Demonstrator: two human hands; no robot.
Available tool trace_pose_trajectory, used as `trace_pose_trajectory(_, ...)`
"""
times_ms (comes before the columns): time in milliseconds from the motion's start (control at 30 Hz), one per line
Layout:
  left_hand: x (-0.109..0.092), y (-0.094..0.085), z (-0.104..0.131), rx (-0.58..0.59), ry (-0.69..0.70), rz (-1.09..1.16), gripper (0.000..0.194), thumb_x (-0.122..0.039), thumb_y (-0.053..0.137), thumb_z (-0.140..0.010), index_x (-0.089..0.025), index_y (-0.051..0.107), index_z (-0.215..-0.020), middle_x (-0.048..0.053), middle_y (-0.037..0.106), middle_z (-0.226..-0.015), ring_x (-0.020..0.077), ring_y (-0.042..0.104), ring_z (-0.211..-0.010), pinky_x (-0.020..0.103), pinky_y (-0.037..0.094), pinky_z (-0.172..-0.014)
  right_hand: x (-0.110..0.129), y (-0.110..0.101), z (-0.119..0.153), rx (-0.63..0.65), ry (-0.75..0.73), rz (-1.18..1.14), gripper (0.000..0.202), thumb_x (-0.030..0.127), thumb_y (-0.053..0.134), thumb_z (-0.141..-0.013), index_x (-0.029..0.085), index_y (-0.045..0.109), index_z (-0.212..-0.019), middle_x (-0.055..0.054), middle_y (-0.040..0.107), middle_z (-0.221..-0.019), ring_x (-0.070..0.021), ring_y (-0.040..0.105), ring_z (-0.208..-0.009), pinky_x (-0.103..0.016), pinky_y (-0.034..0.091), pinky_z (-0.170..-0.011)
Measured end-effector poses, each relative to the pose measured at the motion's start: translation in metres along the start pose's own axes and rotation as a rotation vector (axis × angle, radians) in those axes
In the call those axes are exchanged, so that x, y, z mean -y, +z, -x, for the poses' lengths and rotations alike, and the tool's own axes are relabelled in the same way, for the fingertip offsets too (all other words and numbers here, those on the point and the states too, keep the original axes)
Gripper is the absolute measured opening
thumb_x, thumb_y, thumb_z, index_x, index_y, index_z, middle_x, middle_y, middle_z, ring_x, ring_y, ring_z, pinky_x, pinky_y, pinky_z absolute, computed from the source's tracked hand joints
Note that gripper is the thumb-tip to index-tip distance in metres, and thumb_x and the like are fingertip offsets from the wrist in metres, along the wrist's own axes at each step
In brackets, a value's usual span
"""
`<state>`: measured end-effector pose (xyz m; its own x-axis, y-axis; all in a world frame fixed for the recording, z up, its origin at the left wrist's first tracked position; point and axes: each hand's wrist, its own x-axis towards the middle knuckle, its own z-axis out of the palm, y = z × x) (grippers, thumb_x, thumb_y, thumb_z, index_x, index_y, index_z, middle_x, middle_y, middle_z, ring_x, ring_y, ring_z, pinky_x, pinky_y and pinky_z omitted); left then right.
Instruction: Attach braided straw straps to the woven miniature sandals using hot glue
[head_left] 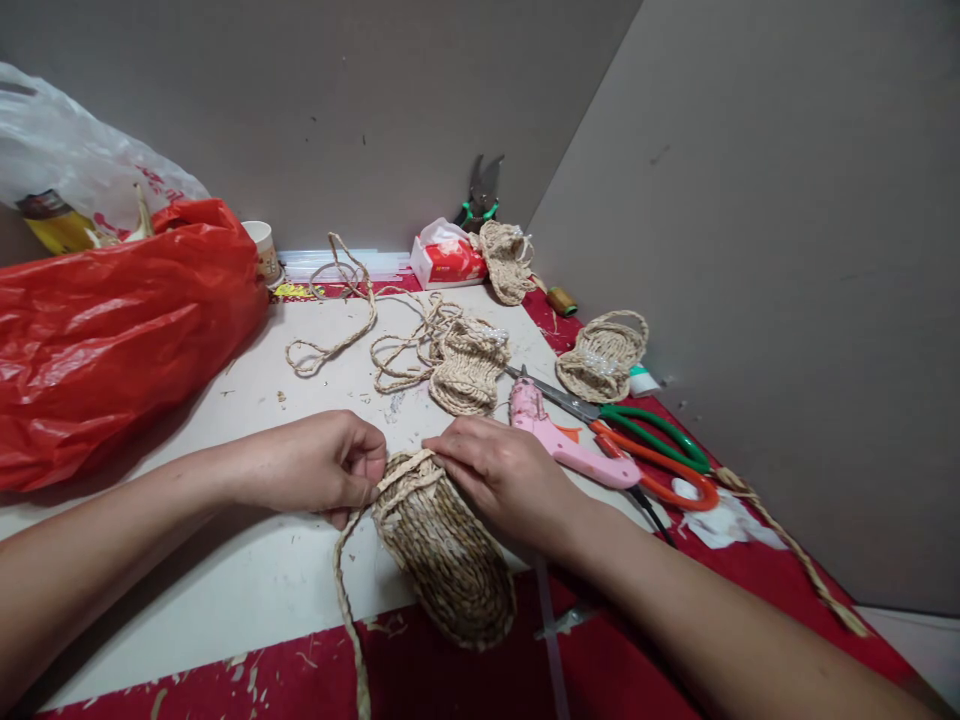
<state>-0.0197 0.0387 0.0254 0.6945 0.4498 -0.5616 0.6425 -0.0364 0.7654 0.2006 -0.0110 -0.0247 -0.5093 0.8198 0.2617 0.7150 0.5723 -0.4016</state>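
Observation:
A woven straw slipper sole (457, 560) lies tilted at the front edge of the white board, its far end between my hands. My left hand (341, 468) is closed, pinching a braided straw cord (341, 580) at the left of that far end. The cord's loose length hangs down past the board's front edge. Curled over the sole's right far edge, my right hand (499, 470) presses the cord against it with the fingertips. A pink glue gun (570, 440) rests just beyond my right hand.
Scissors (645, 440) with green and orange handles lie right of the glue gun. Small woven straw pieces (469, 365) and a loose cord (360, 330) lie farther back. A red plastic bag (127, 340) fills the left. Pruning shears (481, 195), a tissue pack (448, 258) and a paper cup (262, 250) stand near the wall.

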Motion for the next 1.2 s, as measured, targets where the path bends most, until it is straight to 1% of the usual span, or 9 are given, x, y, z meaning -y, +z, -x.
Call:
trace_pose_trajectory(233, 0.007, 0.005, -0.005, 0.015, -0.02, 0.158, 0.009, -0.018, 0.053, -0.073, -0.019, 0.044, -0.071, -0.004, 0.058, -0.056, 0.0093, 0.056, -0.046, 0.021, 0.044, -0.048, 0.0, 0.0, 0.0, 0.005, 0.011, 0.015, 0.024, 0.021, 0.047, -0.094, 0.017, 0.07, -0.091, -0.008, 0.066, -0.081, -0.018, 0.059, -0.075, -0.028, 0.045, -0.068)
trace_pose_trajectory(400, 0.014, 0.006, -0.009, 0.045, -0.048, 0.239, 0.011, -0.018, 0.053, -0.072, -0.019, 0.042, -0.073, -0.004, 0.062, -0.059, 0.0072, 0.056, -0.043, 0.02, 0.047, -0.048, 0.0, 0.0, 0.001, 0.011, 0.004, 0.04, 0.025, 0.021, 0.046, -0.094, 0.017, 0.071, -0.09, -0.008, 0.066, -0.079, -0.0182, 0.058, -0.074, -0.029, 0.044, -0.066)
trace_pose_trajectory(600, 0.016, 0.005, -0.01, 0.069, -0.034, 0.252, 0.01, -0.018, 0.051, -0.072, -0.02, 0.043, -0.076, -0.005, 0.062, -0.059, 0.0088, 0.058, -0.044, 0.022, 0.049, -0.049, 0.0, 0.0, 0.001, 0.023, -0.004, 0.055, 0.026, 0.022, 0.045, -0.094, 0.016, 0.07, -0.091, -0.008, 0.066, -0.079, -0.0189, 0.058, -0.074, -0.03, 0.044, -0.067)
trace_pose_trajectory(833, 0.016, 0.003, -0.011, 0.105, -0.026, 0.267, 0.01, -0.018, 0.051, -0.072, -0.02, 0.042, -0.076, -0.004, 0.062, -0.058, 0.0097, 0.06, -0.045, 0.023, 0.049, -0.049, -0.002, 0.0, 0.002, 0.028, -0.011, 0.054, 0.027, 0.022, 0.044, -0.094, 0.016, 0.07, -0.092, -0.009, 0.067, -0.08, -0.0196, 0.059, -0.074, -0.03, 0.044, -0.067)
trace_pose_trajectory(1033, 0.018, 0.002, -0.012, 0.098, -0.032, 0.281, 0.011, -0.015, 0.051, -0.071, -0.019, 0.042, -0.076, -0.005, 0.061, -0.055, 0.0099, 0.06, -0.044, 0.021, 0.049, -0.047, -0.001, 0.0, 0.0, 0.026, -0.023, 0.052, 0.027, 0.021, 0.043, -0.094, 0.014, 0.069, -0.092, -0.01, 0.066, -0.079, -0.0206, 0.059, -0.074, -0.031, 0.045, -0.067)
trace_pose_trajectory(1200, 0.017, 0.003, -0.013, 0.088, -0.054, 0.313, 0.013, -0.014, 0.053, -0.068, -0.019, 0.043, -0.074, -0.005, 0.061, -0.053, 0.0119, 0.062, -0.045, 0.022, 0.05, -0.045, 0.0, 0.0, 0.0, 0.026, -0.031, 0.033, 0.027, 0.021, 0.043, -0.095, 0.014, 0.069, -0.094, -0.009, 0.066, -0.08, -0.0203, 0.06, -0.074, -0.031, 0.046, -0.068)
